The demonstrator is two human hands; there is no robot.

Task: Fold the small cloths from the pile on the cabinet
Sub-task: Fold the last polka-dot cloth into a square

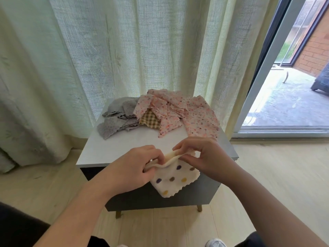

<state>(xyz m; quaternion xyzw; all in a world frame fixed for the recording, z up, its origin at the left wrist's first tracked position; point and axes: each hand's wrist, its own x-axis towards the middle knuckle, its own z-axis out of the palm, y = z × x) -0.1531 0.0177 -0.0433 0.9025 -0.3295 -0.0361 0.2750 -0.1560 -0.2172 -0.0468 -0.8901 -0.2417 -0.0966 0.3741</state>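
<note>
A cream cloth with purple, yellow and brown dots (175,179) hangs over the front edge of the small cabinet (114,148). My left hand (135,166) pinches its upper left edge, and my right hand (204,155) pinches the upper right edge, both held close together above the cabinet's front. The top edge looks doubled over between my fingers. At the back of the cabinet lies the pile: grey dotted cloths (115,120) on the left, a yellow checked cloth (149,118) in the middle, pink flowered cloths (187,113) on the right.
Pale green curtains (106,50) hang right behind the cabinet. A sliding glass door (267,68) stands to the right, opening on a paved yard. Light wooden floor (276,175) surrounds the cabinet. A shoe tip (215,244) shows at the bottom edge.
</note>
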